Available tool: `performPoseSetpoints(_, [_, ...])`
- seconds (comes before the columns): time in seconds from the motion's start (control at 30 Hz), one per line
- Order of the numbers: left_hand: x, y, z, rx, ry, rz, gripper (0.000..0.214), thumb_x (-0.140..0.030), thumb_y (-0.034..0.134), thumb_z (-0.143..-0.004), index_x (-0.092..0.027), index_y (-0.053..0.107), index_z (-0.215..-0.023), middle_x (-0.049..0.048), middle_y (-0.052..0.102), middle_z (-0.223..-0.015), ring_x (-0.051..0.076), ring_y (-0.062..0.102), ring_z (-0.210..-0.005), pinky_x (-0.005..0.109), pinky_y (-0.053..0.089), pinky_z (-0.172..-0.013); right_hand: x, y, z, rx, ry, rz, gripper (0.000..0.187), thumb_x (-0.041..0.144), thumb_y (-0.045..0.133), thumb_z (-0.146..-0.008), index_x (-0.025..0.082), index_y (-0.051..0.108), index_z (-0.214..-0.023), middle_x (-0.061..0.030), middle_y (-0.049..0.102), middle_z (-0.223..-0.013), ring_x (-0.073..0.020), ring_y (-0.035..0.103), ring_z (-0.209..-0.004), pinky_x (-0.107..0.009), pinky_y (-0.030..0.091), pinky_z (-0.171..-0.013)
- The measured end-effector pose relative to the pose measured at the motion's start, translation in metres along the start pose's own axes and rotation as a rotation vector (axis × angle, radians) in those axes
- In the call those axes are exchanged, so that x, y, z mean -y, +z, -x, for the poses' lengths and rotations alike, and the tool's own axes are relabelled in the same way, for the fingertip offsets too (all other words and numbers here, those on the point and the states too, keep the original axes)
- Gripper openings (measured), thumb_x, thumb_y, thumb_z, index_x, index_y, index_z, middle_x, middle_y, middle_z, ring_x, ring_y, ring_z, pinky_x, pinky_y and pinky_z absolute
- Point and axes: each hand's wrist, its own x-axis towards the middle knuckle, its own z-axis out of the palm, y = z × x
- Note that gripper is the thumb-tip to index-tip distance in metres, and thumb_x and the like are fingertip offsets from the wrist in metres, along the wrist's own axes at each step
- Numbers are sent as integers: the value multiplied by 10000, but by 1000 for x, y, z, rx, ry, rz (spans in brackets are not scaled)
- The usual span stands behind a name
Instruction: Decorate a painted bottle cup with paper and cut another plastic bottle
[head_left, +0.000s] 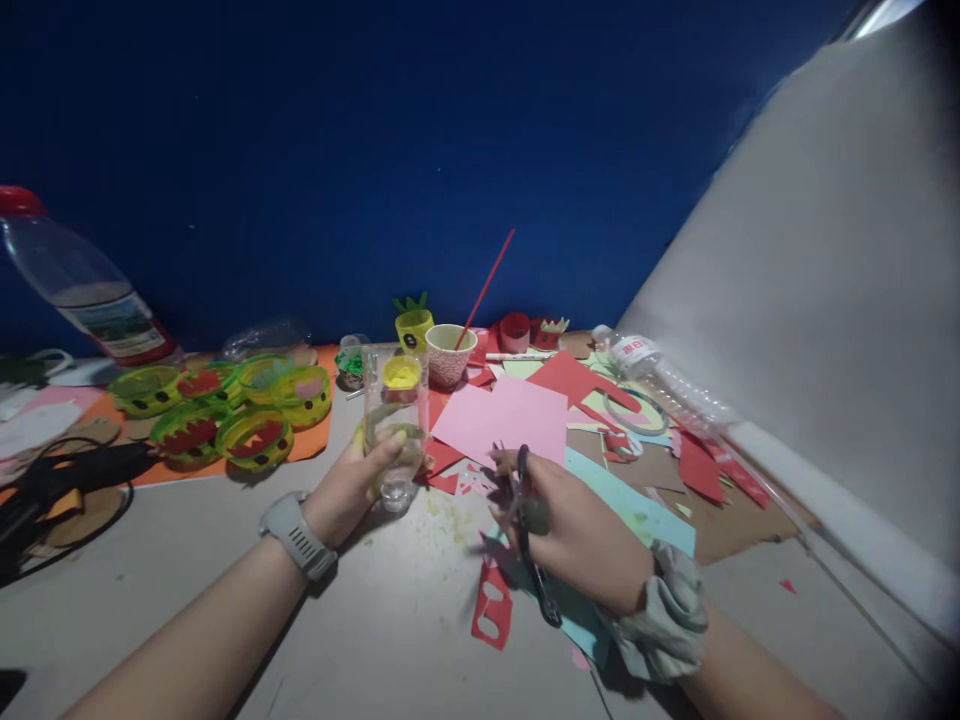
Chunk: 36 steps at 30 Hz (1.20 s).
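Note:
My left hand [367,480] is wrapped round a clear cut plastic bottle [396,415], which stands upright with its narrow end down, near the tabletop. Behind it, a small yellow-topped tub [402,376] shows through and above the plastic. My right hand [577,530] is closed on dark scissors [534,560]; motion blurs their tips and part of the fingers. Just below lies a red paper scrap [493,605] with cut-out holes. Pink paper [510,415] and light blue paper [637,500] lie around the right hand.
Several yellow-green rings with red paper [255,440] sit on an orange sheet [319,440] at left, by a glue gun [82,470]. A large bottle [105,310] leans behind them. A patterned cup [450,360] holds a red stick. Another bottle [667,385] lies right, against a white panel.

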Motion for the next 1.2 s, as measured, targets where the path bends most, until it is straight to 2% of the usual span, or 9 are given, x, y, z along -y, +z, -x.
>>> performPoseSetpoints(0.07, [0,1,-1,-31,6,-24,382,-359,751,-675,-179,563,-955,30,651,-808,148,652,-713,240,519,-614,-3,-7,1,3,-7,13,242,215,527,-791,191,517,-1031,-74,635,-924,-218,598,-806,-304,446,-692])
performPoseSetpoints(0.17, [-2,4,0,-55,4,-38,424,-421,746,-660,-171,547,-939,33,653,-791,158,658,-682,277,529,-632,-12,-20,2,26,55,93,153,225,435,-846,206,539,-956,-43,644,-774,-198,599,-669,-278,419,-590])
performPoseSetpoints(0.3, [-3,3,1,-43,-6,-41,459,-502,653,-720,-160,544,-1005,64,657,-827,173,659,-703,293,529,-639,-15,-27,3,4,90,234,163,239,348,-886,202,506,-890,-48,633,-740,-197,576,-634,-273,371,-550])
performPoseSetpoints(0.4, [-2,2,2,-36,3,-69,447,-524,596,-755,-138,561,-976,44,630,-712,132,609,-572,249,496,-535,-1,-29,4,109,68,253,159,266,363,-893,209,477,-800,-17,606,-688,-164,530,-580,-254,323,-523])
performPoseSetpoints(0.47, [0,1,3,-45,34,-97,434,-496,641,-730,-146,558,-973,11,606,-667,87,546,-489,206,452,-475,12,-33,3,187,56,227,201,317,400,-888,207,461,-731,0,589,-658,-142,511,-564,-241,301,-509])
performPoseSetpoints(0.67, [-1,3,5,-24,79,-207,373,-352,732,-686,-153,576,-960,-32,566,-607,59,484,-457,178,399,-452,32,-56,-3,329,117,362,331,486,440,-845,206,484,-674,8,536,-564,-128,448,-489,-241,212,-442])
performPoseSetpoints(0.83, [-5,6,7,-15,100,-285,311,-330,725,-697,-143,582,-899,-21,575,-610,67,487,-469,193,407,-475,40,-66,-8,386,145,451,413,571,409,-828,203,539,-691,-30,570,-647,-155,500,-552,-237,263,-471])
performPoseSetpoints(1.07, [-4,8,8,14,36,-338,336,-381,696,-712,-162,532,-906,10,602,-695,124,591,-555,251,481,-518,52,-76,-13,493,168,391,447,613,431,-795,190,543,-706,-37,591,-666,-168,523,-585,-246,316,-510])
performPoseSetpoints(1.2, [-6,7,7,15,75,-404,289,-388,687,-717,-156,530,-785,-21,558,-612,71,497,-458,209,418,-465,58,-80,-20,545,211,383,479,646,430,-771,186,518,-671,-29,594,-656,-164,515,-567,-259,325,-516])
